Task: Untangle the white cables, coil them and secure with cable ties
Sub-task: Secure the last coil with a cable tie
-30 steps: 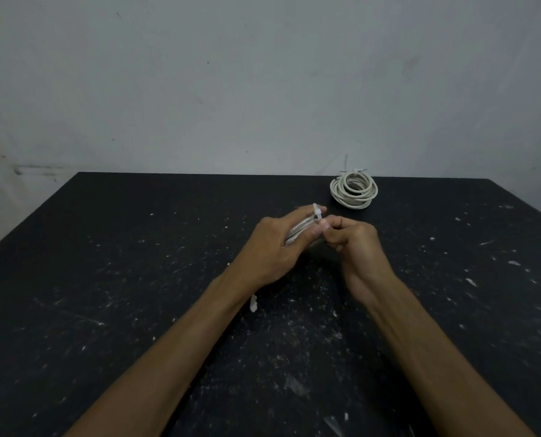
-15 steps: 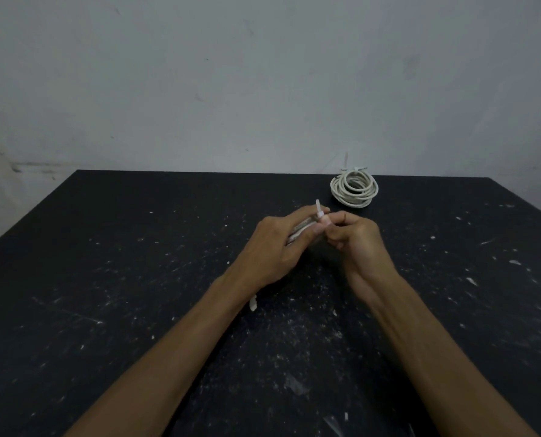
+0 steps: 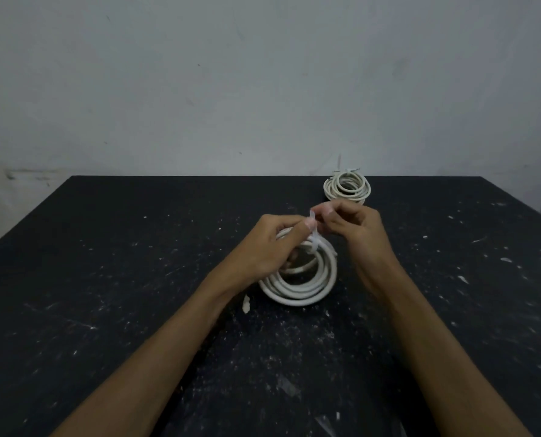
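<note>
Fingertips of both hands meet on a cable tie (image 3: 409, 244) above the coil. The right hand (image 3: 355, 230) pinches the tie's free end between thumb and forefinger, just above the left thumb, its other fingers curled. The left hand (image 3: 270, 247) has its thumb pressed on the strap and its fingers curled round the top of the white cable coil (image 3: 300, 279).

Compared with a second ago, the coil hangs much more in the open: before, the left hand hid nearly all of it and only a short stub of the tie showed; now the loops drop below the grip toward the person, their lower edge at or near the dark surface (image 3: 105, 279), and the strap runs visibly over the bundle. That suggests the tie is threaded and being drawn tight, so this coil is close to secured.

Beyond the grip, toward the far edge, a second coil (image 3: 347, 188) lies already tied. A small white scrap (image 3: 246, 303) lies beside the left wrist.
</note>
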